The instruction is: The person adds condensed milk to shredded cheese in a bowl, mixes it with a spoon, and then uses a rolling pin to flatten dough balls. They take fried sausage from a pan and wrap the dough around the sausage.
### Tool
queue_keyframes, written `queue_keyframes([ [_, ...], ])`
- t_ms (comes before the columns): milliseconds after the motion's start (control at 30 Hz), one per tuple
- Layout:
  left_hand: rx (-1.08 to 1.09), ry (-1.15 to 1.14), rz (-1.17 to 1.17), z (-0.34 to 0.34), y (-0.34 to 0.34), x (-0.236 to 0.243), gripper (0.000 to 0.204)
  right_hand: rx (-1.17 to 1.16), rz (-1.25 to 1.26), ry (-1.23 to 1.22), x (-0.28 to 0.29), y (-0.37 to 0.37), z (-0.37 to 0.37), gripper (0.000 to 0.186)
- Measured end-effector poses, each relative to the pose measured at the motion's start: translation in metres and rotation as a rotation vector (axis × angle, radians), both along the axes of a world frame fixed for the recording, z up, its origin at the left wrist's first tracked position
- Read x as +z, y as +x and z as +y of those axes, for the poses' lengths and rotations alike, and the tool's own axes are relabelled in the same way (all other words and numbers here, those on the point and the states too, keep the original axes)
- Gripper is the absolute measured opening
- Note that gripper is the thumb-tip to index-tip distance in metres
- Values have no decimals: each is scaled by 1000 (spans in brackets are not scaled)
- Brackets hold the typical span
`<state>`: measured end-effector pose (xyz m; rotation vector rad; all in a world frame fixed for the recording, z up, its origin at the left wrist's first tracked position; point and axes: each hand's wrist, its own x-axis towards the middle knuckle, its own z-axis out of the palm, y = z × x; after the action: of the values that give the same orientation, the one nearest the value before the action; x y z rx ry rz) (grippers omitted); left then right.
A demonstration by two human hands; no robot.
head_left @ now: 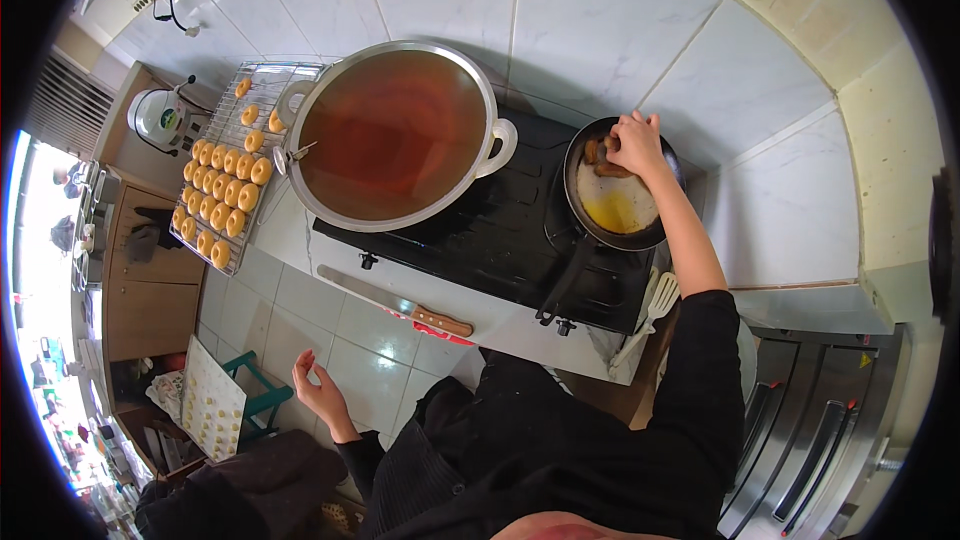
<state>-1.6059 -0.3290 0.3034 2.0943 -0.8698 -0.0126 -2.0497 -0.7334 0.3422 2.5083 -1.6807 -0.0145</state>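
Note:
My right hand (638, 145) reaches over the black frying pan (574, 180) on the right of the stove, its fingers pinched on a brown food piece (610, 168). More brown pieces lie close beside it along the far left of the pan; their exact kind cannot be told. A pale, whitish layer of what looks like cooking egg (601, 190) covers much of the pan's bottom, with a yellow patch at its near side. Away from the stove, my left hand (319, 395) hangs above the floor at my left side, fingers apart and holding nothing.
A large pot of reddish-brown liquid (400, 140) stands left on the black stove (500, 230). Doughnuts fill a wire rack (270, 90) farther left. On the counter's front edge lie a long knife (380, 295) and, to the right, a slotted spatula (655, 305).

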Motion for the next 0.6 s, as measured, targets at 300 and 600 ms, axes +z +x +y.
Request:
queue_keyframes([
  [300, -38, -8, -7, 4, -2, -1, 22, -99, -468, -97, 30, -39, 21, 20],
  [600, -436, -289, 776, -67, -69, 36, 25, 106, -1139, -1, 101, -23, 85, 20],
])
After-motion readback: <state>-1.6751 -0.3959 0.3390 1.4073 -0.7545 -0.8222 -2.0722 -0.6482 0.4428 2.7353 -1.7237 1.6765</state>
